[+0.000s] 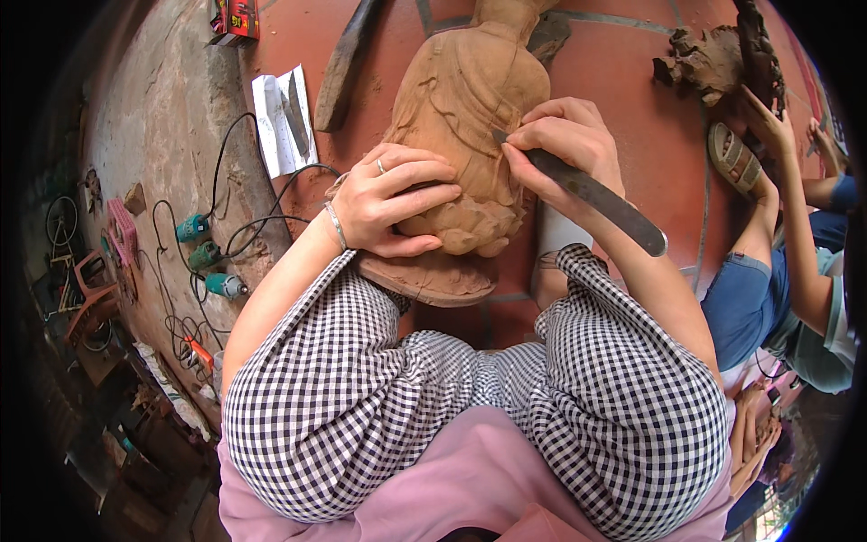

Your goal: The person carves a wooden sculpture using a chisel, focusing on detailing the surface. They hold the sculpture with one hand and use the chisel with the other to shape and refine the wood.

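Observation:
A carved wooden statue (pixel 461 99) with robe folds and a petalled base lies in front of me, its round bottom toward my lap. My left hand (pixel 388 199), wearing a ring and a bracelet, is spread over the lower part of the statue, fingers resting on the wood. In my right hand (pixel 569 149) is a flat dark metal carving blade (pixel 605 203), pinched close to its tip. That tip touches or nearly touches the statue's right side at the folds. The blade's rounded end sticks out past my wrist.
Left of the statue lie a knife (pixel 294 117) on white paper (pixel 269 126) and a long wooden piece (pixel 343 68). Green power tools (pixel 206 256) with black cables are farther left. At right, another person's hand (pixel 772 131) touches a gnarled dark wood piece (pixel 709 65), near a sandal (pixel 733 158).

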Demonstrator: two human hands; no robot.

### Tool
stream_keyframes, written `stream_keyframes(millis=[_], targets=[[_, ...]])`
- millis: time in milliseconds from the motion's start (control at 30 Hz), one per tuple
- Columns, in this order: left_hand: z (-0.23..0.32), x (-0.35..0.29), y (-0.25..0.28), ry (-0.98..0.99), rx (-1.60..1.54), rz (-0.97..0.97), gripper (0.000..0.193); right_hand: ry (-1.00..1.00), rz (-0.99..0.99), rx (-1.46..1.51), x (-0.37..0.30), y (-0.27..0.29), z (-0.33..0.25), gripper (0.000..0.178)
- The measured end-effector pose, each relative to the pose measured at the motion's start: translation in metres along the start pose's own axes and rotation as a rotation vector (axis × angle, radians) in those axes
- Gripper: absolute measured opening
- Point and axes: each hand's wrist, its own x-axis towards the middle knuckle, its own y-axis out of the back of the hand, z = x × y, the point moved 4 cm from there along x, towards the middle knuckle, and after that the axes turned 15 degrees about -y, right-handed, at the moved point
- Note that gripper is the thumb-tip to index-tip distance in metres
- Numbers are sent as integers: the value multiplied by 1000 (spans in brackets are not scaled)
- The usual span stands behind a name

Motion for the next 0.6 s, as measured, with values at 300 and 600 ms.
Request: stream_keyframes(millis=[300,600], targets=[[0,-1,-1,2,8,4,52,-28,-15,6,2,0,-2,10],[1,-2,-2,3,8,3,52,-72,-39,48,0,2,0,10]])
